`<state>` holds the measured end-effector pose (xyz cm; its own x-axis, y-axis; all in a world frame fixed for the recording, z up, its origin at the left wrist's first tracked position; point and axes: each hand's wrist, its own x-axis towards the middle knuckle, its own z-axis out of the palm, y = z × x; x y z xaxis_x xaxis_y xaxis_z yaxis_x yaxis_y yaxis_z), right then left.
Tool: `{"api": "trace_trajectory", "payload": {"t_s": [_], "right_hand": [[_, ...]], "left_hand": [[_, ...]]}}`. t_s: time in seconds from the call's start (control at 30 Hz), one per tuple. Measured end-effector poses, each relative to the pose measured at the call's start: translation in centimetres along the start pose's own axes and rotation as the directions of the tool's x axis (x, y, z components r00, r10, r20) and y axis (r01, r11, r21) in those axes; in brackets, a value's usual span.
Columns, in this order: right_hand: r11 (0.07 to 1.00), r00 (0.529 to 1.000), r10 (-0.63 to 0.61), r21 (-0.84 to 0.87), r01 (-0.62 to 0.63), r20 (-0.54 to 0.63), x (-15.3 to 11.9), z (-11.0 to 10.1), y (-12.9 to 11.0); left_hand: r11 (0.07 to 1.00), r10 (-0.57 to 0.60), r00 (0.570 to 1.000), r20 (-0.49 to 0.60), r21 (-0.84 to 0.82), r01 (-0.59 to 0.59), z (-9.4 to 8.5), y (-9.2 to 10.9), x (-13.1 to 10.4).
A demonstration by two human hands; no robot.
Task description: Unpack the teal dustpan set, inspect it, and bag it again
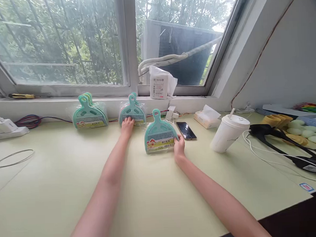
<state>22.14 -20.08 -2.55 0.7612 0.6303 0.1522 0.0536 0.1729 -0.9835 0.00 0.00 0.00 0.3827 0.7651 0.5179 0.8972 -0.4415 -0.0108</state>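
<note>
My right hand grips the right edge of a packaged mint-green dustpan and brush set, which stands upright on the table with its handle up. Clear plastic film and a colourful label cover its lower front. Farther back, my left hand rests its fingers against the front of a second group of dustpan sets by the window wall; its thumb is hard to see. To the left, a third group of matching dustpan sets stands upright, several deep, touched by neither hand.
Right of my right hand lie a phone, a tissue pack and a lidded white cup. A black strap-like device with a white cable sits farther right. A power strip is at the left; another tissue pack stands on the sill.
</note>
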Motion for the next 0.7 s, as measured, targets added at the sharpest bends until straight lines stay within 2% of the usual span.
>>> {"api": "trace_trajectory", "payload": {"t_s": [0.13,0.27,0.5,0.7], "right_hand": [[1.000,1.000,0.006,0.004,-0.006,0.014,0.2,0.0,-0.1],[1.000,0.999,0.025,0.005,-0.025,0.025,0.2,0.0,-0.2],[0.999,0.998,0.050,-0.015,-0.049,0.036,-0.2,-0.2,-0.9],[0.999,0.997,0.048,0.013,-0.049,0.058,-0.2,-0.2,-0.8]], "left_hand": [[1.000,0.007,1.000,-0.004,0.003,-0.007,0.9,-0.4,2.0],[0.999,0.022,0.999,-0.030,0.033,-0.021,1.5,-0.5,2.8],[0.999,0.047,0.992,-0.116,0.007,-0.047,1.2,-0.9,1.9],[0.984,0.172,0.982,-0.081,0.071,-0.166,0.5,-0.4,1.0]]}}
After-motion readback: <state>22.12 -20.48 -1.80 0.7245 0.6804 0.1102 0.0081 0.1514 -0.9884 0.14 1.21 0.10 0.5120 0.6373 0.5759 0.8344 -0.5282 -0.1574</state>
